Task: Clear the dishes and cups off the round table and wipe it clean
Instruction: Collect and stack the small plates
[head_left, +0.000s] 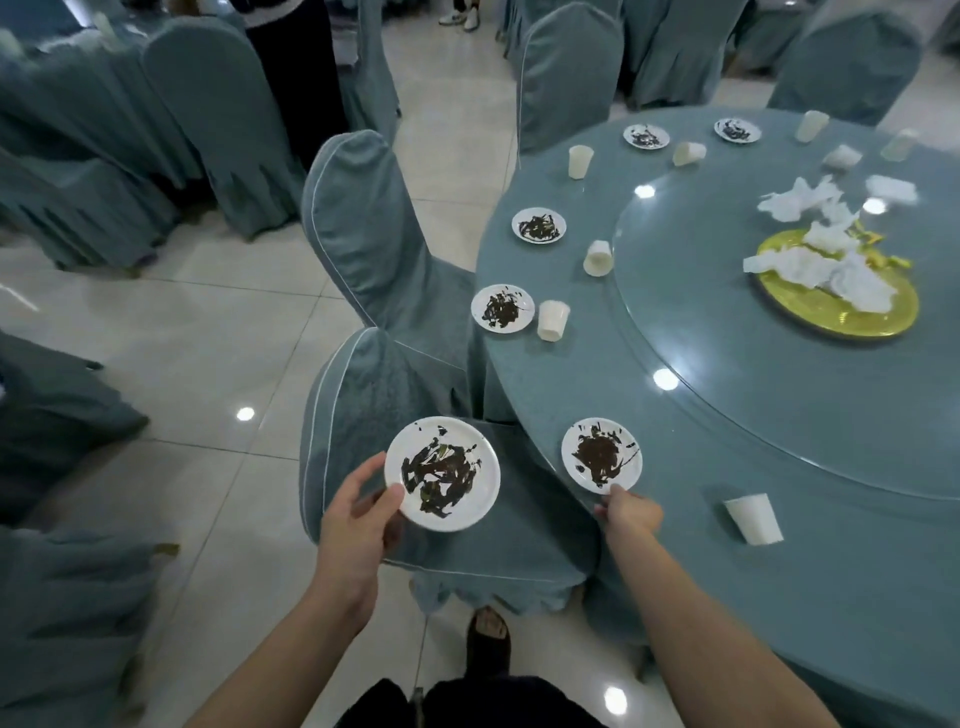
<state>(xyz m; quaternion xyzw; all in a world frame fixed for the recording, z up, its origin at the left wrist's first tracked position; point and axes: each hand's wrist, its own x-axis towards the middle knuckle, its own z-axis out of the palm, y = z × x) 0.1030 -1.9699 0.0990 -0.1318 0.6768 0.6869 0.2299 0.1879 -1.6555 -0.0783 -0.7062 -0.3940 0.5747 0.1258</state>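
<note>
**Two dirty plates in hand at the table edge**

The left hand (358, 514) pinches a smeared white plate (441, 474) above a covered chair (415, 519). At its three o'clock, the right hand (628, 512) pinches a second plate (601, 454) resting on the round table (779, 467) rim. A tipped cup (753, 518) lies further right.
</note>
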